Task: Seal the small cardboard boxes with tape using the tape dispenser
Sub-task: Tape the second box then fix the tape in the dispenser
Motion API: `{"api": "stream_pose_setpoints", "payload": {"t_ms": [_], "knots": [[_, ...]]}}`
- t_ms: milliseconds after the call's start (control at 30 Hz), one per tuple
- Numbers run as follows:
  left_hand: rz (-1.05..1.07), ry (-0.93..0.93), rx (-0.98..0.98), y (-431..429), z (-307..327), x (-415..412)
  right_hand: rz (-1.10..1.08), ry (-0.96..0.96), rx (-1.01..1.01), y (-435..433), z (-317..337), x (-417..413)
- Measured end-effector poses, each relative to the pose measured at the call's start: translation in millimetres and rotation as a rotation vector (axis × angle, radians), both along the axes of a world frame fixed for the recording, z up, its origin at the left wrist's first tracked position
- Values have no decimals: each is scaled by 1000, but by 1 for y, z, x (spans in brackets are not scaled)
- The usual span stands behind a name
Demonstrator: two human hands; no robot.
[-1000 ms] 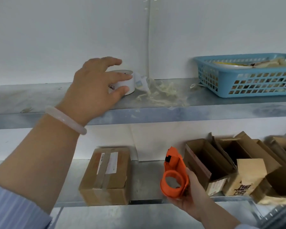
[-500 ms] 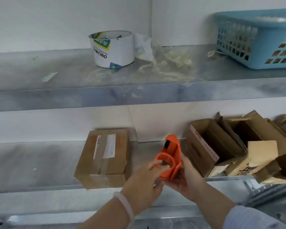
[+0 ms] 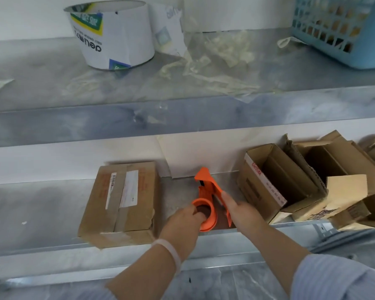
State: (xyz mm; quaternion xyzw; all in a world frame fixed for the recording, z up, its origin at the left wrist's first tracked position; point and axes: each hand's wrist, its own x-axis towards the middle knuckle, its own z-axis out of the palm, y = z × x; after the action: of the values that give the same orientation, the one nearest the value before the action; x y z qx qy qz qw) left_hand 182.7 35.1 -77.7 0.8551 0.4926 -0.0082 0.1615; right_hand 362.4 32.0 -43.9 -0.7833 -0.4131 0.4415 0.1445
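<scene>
Obs: right hand (image 3: 240, 213) grips dispenser (image 3: 206, 189), left hand (image 3: 182, 221) fingers curl into its empty hub (image 3: 212, 215); roll (image 3: 117, 40) sits on upper shelf (image 3: 41, 68); risk: dispenser slips when one hand lets go to fetch it.

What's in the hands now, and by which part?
Both hold the dispenser: left hand at its ring, right hand along its body.

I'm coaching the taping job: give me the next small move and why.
Probably free the left hand and fetch the tape roll from the upper shelf: the orange dispenser, gripped with the right hand too, has an empty ring.
</scene>
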Motion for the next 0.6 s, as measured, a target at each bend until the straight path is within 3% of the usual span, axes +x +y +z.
{"api": "stream_pose_setpoints", "payload": {"t_ms": [133, 400, 600], "knots": [[14, 12, 19, 1, 1, 1, 185, -205, 44, 6, -6, 7], [-4, 27, 5, -6, 15, -6, 159, -123, 282, -4, -3, 5], [-27, -145, 331, -21, 55, -27, 337, -222, 526, -22, 10, 1]]}}
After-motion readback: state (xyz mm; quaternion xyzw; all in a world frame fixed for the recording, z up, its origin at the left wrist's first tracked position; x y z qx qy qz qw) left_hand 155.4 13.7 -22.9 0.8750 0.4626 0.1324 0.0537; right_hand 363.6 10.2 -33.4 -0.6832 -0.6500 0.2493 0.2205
